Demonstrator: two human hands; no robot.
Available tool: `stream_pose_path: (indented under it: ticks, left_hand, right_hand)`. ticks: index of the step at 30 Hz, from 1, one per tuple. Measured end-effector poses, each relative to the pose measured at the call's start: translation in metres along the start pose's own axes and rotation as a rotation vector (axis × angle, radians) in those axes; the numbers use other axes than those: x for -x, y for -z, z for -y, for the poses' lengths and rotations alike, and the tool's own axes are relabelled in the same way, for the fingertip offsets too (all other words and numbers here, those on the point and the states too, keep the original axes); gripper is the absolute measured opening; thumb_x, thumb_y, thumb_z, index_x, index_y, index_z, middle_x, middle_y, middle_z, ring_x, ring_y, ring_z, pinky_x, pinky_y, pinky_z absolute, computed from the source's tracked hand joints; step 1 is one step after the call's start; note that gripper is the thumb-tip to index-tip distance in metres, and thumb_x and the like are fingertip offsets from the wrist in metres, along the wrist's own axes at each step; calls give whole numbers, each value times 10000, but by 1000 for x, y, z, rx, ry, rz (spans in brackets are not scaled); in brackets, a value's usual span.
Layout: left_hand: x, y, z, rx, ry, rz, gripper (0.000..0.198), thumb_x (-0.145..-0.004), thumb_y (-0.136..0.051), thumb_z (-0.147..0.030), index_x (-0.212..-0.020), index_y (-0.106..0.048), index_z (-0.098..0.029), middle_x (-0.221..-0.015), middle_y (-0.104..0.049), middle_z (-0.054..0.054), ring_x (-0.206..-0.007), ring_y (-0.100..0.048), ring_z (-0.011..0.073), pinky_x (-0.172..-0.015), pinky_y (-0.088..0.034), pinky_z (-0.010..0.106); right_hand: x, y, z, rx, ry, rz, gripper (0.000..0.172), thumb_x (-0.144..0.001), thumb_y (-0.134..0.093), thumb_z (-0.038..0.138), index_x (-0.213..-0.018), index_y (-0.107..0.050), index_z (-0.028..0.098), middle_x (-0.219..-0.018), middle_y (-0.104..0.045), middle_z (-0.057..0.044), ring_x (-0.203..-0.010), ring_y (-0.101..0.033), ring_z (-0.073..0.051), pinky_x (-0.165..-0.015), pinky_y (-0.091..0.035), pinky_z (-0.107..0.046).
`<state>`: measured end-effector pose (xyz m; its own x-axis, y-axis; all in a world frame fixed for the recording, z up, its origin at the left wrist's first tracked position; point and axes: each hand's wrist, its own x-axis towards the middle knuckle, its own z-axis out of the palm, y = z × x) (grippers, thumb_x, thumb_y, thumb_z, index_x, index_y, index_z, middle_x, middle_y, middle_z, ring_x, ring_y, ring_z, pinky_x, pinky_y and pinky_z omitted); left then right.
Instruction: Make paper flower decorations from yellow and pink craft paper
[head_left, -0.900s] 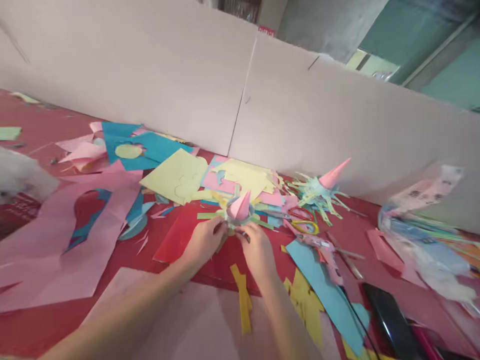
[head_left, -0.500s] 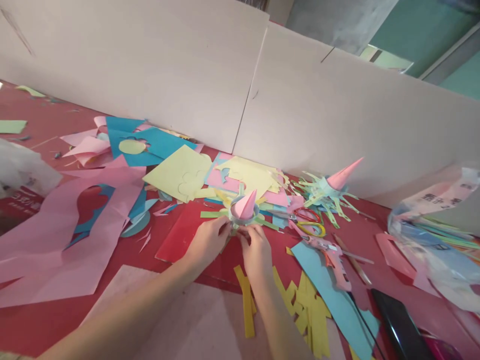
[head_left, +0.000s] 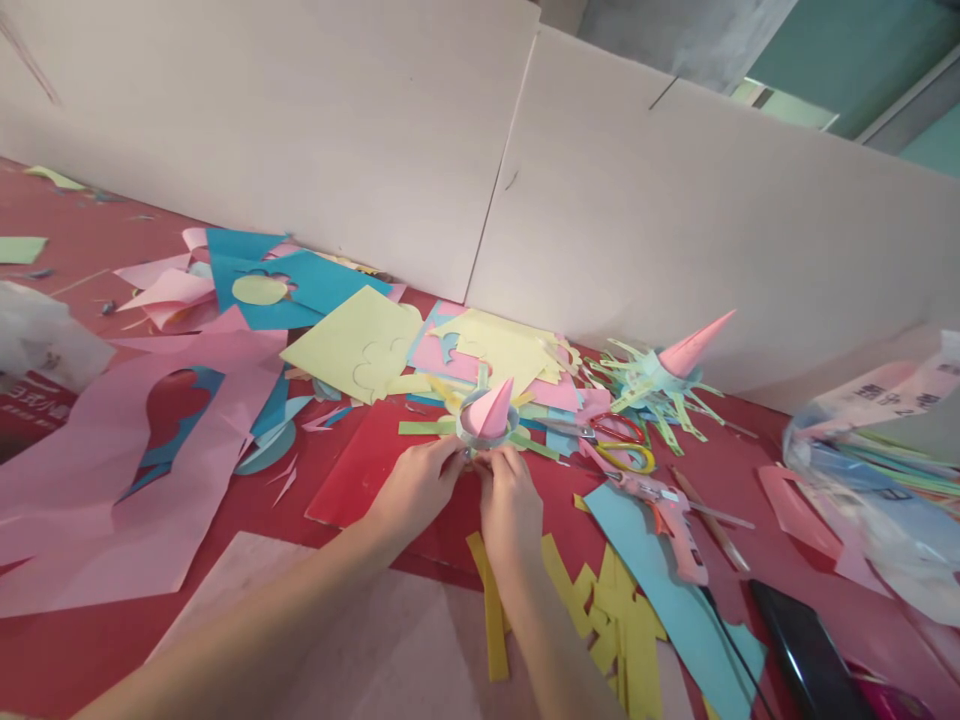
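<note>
In front of me stands a small paper craft: a pink paper cone (head_left: 491,410) rising from a pale blue-grey ring (head_left: 466,425), with green and yellow paper strips sticking out around it. My left hand (head_left: 418,485) has its fingers bent and closed at the near left side of the ring. Pressed against the near right side are the pinched fingers of my right hand (head_left: 511,505). Both sets of fingertips meet at the base, where they hide what lies between them. Under the craft is a red board (head_left: 356,465).
To the right lie scissors (head_left: 622,445), a pink glue gun (head_left: 667,510), a pencil (head_left: 712,530) and a black phone (head_left: 810,650). A similar craft (head_left: 652,385) stands behind. Yellow strips (head_left: 619,630) lie near my right arm, pink paper (head_left: 172,520) to the left. White panels (head_left: 322,130) rise behind.
The fingers of my right hand have drawn closer together at the craft's base. My left hand and the craft stay almost in place; the view shifts slightly.
</note>
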<state>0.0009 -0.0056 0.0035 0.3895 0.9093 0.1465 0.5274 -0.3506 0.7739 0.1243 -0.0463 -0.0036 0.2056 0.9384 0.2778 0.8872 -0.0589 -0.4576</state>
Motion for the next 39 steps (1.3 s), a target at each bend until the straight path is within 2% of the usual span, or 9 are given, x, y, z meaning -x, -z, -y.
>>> stream_pose_path:
  ticks: [16,20,24,29,33,39]
  left_hand:
    - [-2,1,1,-53,6,10,179,-836,-368,-191,-671,-436,-204,-634,-555,-14,-564,-476,125,-528,-279,207]
    - [-2,2,-1,-79,-1,19,182,-836,-362,-190,-674,-444,-205,-630,-552,-8,-561,-480,132,-522,-274,212]
    - [-2,3,-3,-95,-5,19,184,-837,-358,-189,-694,-473,-207,-643,-565,0,-573,-503,142,-524,-286,216]
    - [-2,4,-4,-68,9,28,179,-838,-369,-185,-712,-494,-209,-670,-596,3,-615,-548,147,-545,-315,212]
    - [-1,2,-3,-34,16,5,182,-839,-371,-182,-698,-484,-204,-665,-600,-1,-610,-546,141,-560,-327,209]
    - [1,1,-2,50,33,-4,187,-844,-371,-209,-696,-486,-200,-633,-575,-9,-577,-518,130,-558,-334,205]
  right_hand:
    - [-2,0,3,11,-28,39,137,-859,-446,116,-856,-566,183,-882,-582,-46,-892,-546,-201,-635,-445,-278]
    - [-2,-1,3,3,-18,23,164,-849,-428,89,-854,-563,183,-881,-587,-57,-888,-546,-209,-685,-454,-299]
    - [-2,-1,-1,-22,12,-1,194,-841,-403,70,-829,-555,190,-866,-583,-65,-873,-541,-216,-665,-449,-305]
    - [0,1,-6,-122,45,-72,160,-854,-406,111,-783,-528,185,-822,-560,-67,-825,-530,-199,-716,-445,-318]
    - [1,7,-9,-221,54,-82,139,-865,-403,143,-788,-511,184,-819,-545,-66,-819,-529,-189,-741,-443,-316]
    - [3,15,-9,-375,-83,-26,75,-851,-467,207,-839,-541,196,-857,-624,-59,-831,-585,-183,-732,-460,-294]
